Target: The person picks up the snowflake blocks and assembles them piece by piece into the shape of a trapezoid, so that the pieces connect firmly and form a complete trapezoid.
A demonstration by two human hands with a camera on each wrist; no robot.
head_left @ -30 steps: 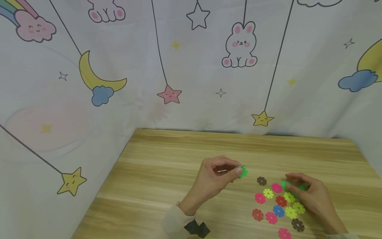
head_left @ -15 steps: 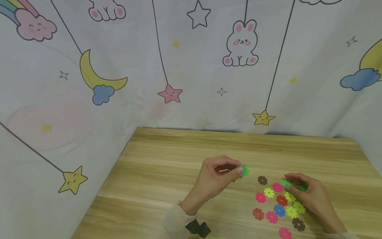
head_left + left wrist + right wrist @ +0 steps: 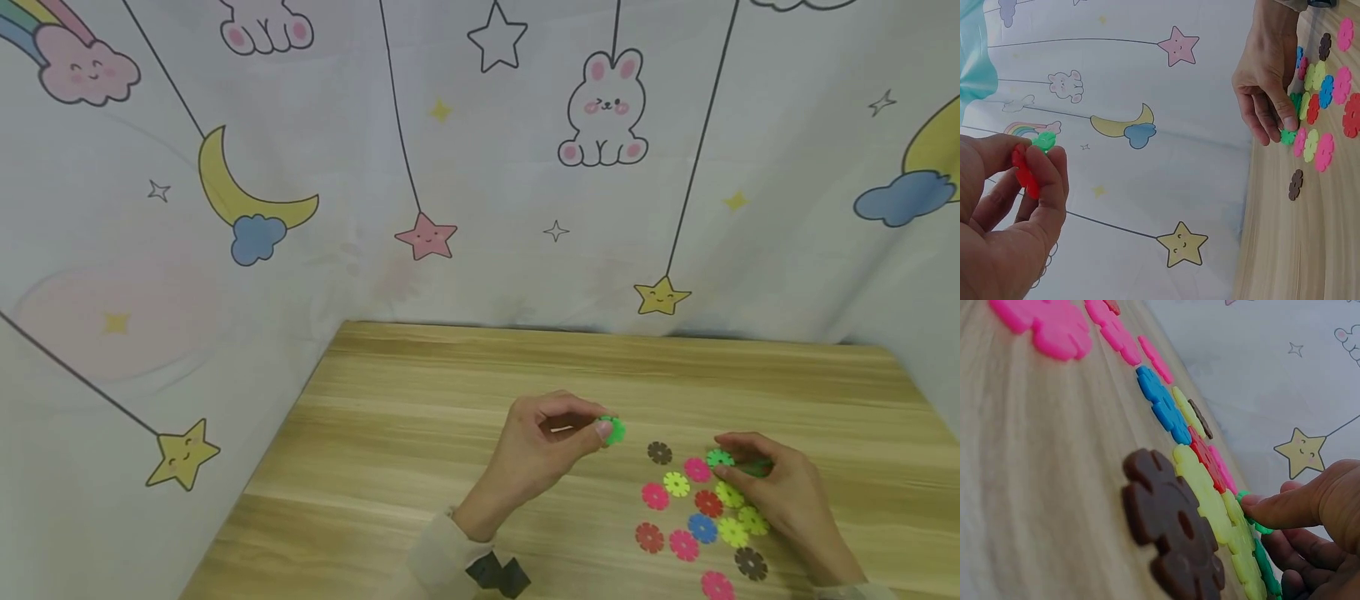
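My left hand (image 3: 543, 446) hovers over the wooden table (image 3: 420, 433) and pinches a green snowflake disc (image 3: 614, 430) joined to a red one (image 3: 1024, 174); both show in the left wrist view between thumb and fingers (image 3: 1047, 181). My right hand (image 3: 780, 492) rests at the far edge of a cluster of flat snowflake discs and pinches another green disc (image 3: 720, 458) lying there, seen edge-on under a fingertip (image 3: 1275, 509) in the right wrist view. A second green disc (image 3: 757, 468) lies partly under that hand.
Pink (image 3: 655, 497), yellow (image 3: 677, 484), red (image 3: 648, 537), blue (image 3: 702, 527) and brown (image 3: 659, 452) discs lie scattered on the table's right part. A cartoon-printed cloth (image 3: 450, 167) walls the table at the back and sides. A dark strap (image 3: 495, 573) sits on the left wrist.
The right hand's fingers have shifted slightly on the green disc, which now shows more fully. The left hand has stayed put with its discs.
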